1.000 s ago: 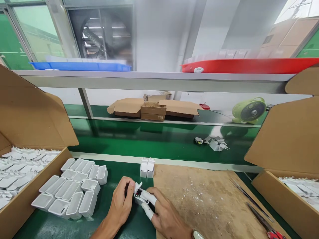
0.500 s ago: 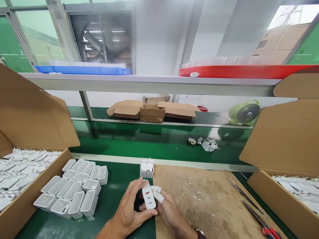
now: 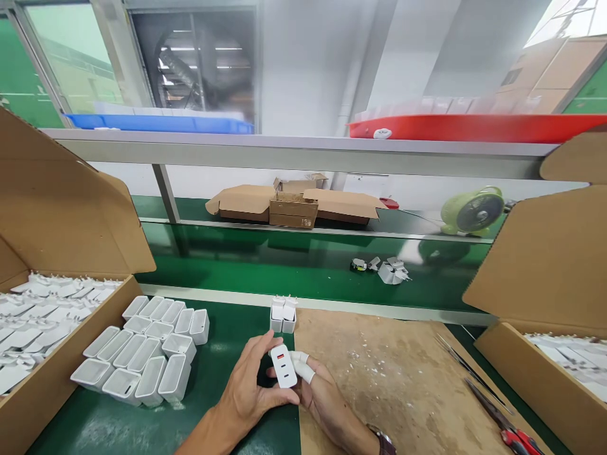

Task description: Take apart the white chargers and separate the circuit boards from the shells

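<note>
A small white charger [image 3: 284,366] with a red port and two dark slots on its face is held between both hands near the front middle. My left hand [image 3: 251,385] grips its far end with the index finger and its near end with the thumb. White covers wrap some fingers of my right hand [image 3: 322,395], which closes on the charger's right side; its other fingertips are hidden behind the charger. Just beyond the hands stand several white charger pieces [image 3: 283,314]. To the left, white open-topped housings [image 3: 135,352] sit in rows on the green table [image 3: 227,354].
Open cardboard boxes of white parts flank me, one at left [image 3: 90,335] and one at right [image 3: 535,366]. A brown board [image 3: 379,385] carries tweezers [image 3: 467,366] and red-handled pliers [image 3: 502,423]. Behind lie loose white pieces [image 3: 392,270], a green fan [image 3: 474,210] and a shelf [image 3: 303,151].
The view has shifted slightly, moving the surroundings a little in the picture. Both hands keep their hold on the charger, which is turned almost the same way.
</note>
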The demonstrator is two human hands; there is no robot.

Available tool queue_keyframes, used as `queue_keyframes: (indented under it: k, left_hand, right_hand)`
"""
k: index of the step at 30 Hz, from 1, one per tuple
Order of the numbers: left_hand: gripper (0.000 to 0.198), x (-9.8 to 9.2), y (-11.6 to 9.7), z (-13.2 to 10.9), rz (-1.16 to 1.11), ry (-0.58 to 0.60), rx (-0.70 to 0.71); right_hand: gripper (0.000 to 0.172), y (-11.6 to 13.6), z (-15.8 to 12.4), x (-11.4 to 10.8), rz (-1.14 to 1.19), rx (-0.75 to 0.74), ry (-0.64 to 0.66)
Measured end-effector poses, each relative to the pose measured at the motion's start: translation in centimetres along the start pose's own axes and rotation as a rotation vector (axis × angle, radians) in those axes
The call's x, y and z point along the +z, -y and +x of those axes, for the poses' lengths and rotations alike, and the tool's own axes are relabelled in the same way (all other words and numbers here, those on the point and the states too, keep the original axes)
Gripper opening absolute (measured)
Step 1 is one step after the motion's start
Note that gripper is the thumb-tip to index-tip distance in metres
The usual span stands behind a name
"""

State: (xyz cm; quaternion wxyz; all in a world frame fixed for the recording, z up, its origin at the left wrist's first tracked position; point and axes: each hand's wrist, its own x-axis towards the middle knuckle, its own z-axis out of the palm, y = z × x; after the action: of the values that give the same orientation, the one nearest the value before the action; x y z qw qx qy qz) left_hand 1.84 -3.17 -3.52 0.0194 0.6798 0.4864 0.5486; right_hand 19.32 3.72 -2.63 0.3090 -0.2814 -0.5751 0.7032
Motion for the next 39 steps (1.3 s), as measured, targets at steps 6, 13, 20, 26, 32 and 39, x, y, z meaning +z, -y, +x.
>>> queue_keyframes:
  k: [6, 13, 20, 26, 32, 39]
  left_hand:
    - [0.078, -0.4, -0.2, 0.2, 0.009, 0.088, 0.026]
    - [0.058, -0.5, 0.1, -0.3, 0.14, 0.251, 0.05]
    - [0.065, 0.1, 0.8, -1.5, 0.436, 0.263, 0.193]
    - [0.053, 0.9, 1.1, -2.1, 0.45, 0.22, 0.14]
    - [0.029, 0.4, 2.7, -1.2, 0.359, 0.039, -0.097]
    - [0.033, -0.6, 6.6, 2.4, 0.233, 0.041, -0.354]
  right_hand:
    - [0.043, 0.2, 0.2, -0.8, -0.038, -0.042, -0.088]
    - [0.039, 0.1, -1.1, -1.4, -0.728, -0.243, -0.181]
    - [0.049, -0.2, -1.6, -1.0, -0.74, -0.334, -0.138]
    - [0.047, 0.6, -1.0, -1.4, -0.724, -0.344, -0.103]
    - [0.028, 2.8, 0.5, -5.2, -0.884, -0.393, -0.222]
    - [0.023, 1.8, 1.1, -7.5, -1.248, -0.402, -0.222]
